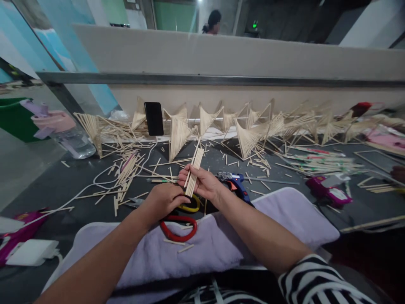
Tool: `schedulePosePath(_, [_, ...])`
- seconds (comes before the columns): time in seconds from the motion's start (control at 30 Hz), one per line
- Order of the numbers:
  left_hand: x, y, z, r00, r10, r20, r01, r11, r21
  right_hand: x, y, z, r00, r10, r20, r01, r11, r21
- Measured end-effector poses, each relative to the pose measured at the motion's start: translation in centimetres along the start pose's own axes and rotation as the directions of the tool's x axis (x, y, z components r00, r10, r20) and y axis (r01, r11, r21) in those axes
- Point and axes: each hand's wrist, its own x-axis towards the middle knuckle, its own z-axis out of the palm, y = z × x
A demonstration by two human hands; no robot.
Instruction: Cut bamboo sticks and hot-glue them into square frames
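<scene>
My right hand [205, 184] is closed around a small bundle of thin wooden sticks [196, 162], held slanting upward over the table. Close beside its lower end, my left hand [165, 197] has its fingers curled in. Whatever those fingers pinch, if anything, is hidden. Under the left hand lie scissors with a red handle loop [179, 236], a yellow loop and metal blades pointing left. A blue glue gun [241, 188] rests just right of my right wrist. Loose sticks [128, 177] are heaped left of my hands.
Twisted stick models [179, 135] line the back, with a black phone [154, 119] upright among them. A water bottle [74, 139] stands left. A lilac cloth [211, 245] covers the front edge. White cable and magenta power strips [329, 190] lie around. A person [213, 23] is beyond the partition.
</scene>
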Motion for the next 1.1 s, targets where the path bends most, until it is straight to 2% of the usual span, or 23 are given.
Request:
schedulePosePath(0.17, [0.2,0.2,0.2,1.000,-0.015,0.002,0.015,0.999,0.028,0.1,0.1,0.0,1.000,0.003,0.031,-0.002,0.999,-0.034])
schedulePosePath(0.33, [0.1,-0.3,-0.4,0.996,-0.046,0.082,0.045,0.999,0.011,0.1,0.1,-0.1,0.996,0.001,0.086,0.009,0.994,-0.107])
schedulePosePath(0.4, [-0.1,-1.2,-1.2,0.987,-0.070,0.141,0.080,0.994,-0.068,0.0,-0.1,-0.2,0.993,0.012,0.114,0.007,0.987,-0.163])
schedulePosePath(0.47, [-0.3,-2.2,-2.3,0.981,-0.130,0.144,0.159,0.963,-0.216,-0.2,-0.1,0.0,0.987,0.056,0.148,-0.024,0.977,-0.214])
schedulePosePath(0.57, [-0.5,-3.2,-3.4,0.942,-0.337,0.002,0.300,0.834,-0.463,-0.7,0.3,0.4,0.963,0.165,0.211,-0.100,0.952,-0.290])
schedulePosePath(0.63, [-0.4,-3.2,-3.5,0.905,-0.424,-0.031,0.323,0.734,-0.597,-0.9,0.8,0.7,0.945,0.226,0.235,-0.143,0.935,-0.323])
schedulePosePath(0.8, [0.2,-1.8,-2.2,0.918,-0.396,0.008,0.259,0.587,-0.767,-1.1,2.2,0.9,0.908,0.309,0.282,-0.203,0.915,-0.349])
schedulePosePath(0.93, [0.2,-0.6,-1.7,0.919,-0.366,0.150,0.278,0.329,-0.903,-1.0,2.9,0.9,0.865,0.362,0.348,-0.241,0.907,-0.344])
schedulePosePath(1.0, [0.2,-0.1,-1.7,0.909,-0.359,0.212,0.307,0.233,-0.923,-1.0,3.1,1.1,0.845,0.387,0.368,-0.254,0.897,-0.361])
schedulePosePath(1.1, [0.3,0.4,-1.7,0.892,-0.407,0.195,0.304,0.222,-0.926,-0.9,3.2,1.4,0.832,0.416,0.367,-0.271,0.882,-0.385])
